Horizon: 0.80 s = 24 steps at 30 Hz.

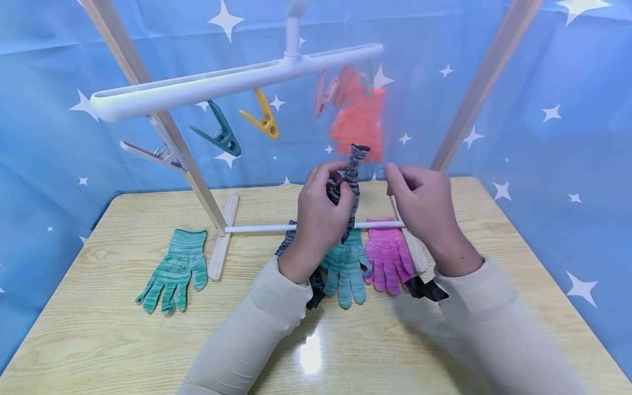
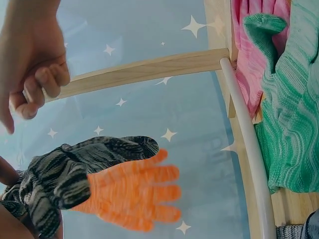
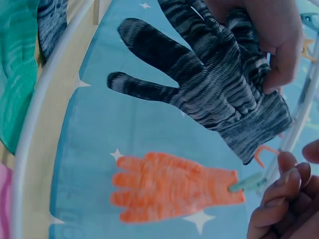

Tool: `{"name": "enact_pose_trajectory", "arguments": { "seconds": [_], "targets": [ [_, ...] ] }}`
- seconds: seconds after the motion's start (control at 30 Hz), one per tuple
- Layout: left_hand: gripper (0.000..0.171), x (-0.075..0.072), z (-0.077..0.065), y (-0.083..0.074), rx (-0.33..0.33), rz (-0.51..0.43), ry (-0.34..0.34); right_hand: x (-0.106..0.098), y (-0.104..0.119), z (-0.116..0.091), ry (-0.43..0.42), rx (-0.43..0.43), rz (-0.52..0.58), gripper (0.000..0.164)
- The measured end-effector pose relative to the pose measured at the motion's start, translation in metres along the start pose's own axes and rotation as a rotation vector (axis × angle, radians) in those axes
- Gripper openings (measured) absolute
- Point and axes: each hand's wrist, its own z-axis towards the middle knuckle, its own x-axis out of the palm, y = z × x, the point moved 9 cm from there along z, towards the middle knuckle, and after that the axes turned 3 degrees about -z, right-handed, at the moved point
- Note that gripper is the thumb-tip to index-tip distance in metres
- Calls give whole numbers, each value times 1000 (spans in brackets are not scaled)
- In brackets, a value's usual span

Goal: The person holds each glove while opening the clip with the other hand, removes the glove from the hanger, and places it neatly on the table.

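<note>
My left hand (image 1: 323, 211) pinches a black-and-grey knit glove (image 3: 214, 84) near its cuff, holding it up in front of the rack. The glove's fingers spread out in the right wrist view. To the right, my right hand (image 1: 424, 203) is raised with its fingers loosely bent and nothing visible in them. Behind both hands an orange glove (image 1: 360, 120) hangs by its cuff from a pale green clip (image 3: 246, 183). An orange clip (image 1: 344, 88) and a pink clip (image 1: 325, 96) dangle from the white hanger (image 1: 237, 82) beside it.
Yellow (image 1: 266, 118), dark green (image 1: 224, 134) and whitish (image 1: 158, 153) clips hang farther left. On the table lie a green glove (image 1: 173, 269), a teal glove (image 1: 345, 269), a pink glove (image 1: 387, 252) and a partly hidden dark glove (image 1: 288, 238). Wooden posts and a low white bar (image 1: 257, 228) frame the rack.
</note>
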Motion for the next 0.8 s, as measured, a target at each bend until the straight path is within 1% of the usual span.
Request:
{"name": "enact_pose_trajectory", "arguments": {
  "seconds": [0.13, 0.4, 0.57, 0.8],
  "targets": [
    [32, 0, -1, 2, -11, -10, 3, 5, -12, -12, 5, 25, 43, 49],
    [33, -3, 0, 2, -27, -28, 0, 18, -31, -28, 53, 78, 54, 48],
    [34, -3, -1, 4, -62, -60, 15, 26, -40, -36, 90, 113, 78, 44],
    [33, -3, -1, 6, -88, -95, 32, 33, -44, -42, 109, 118, 101, 36]
  ]
}}
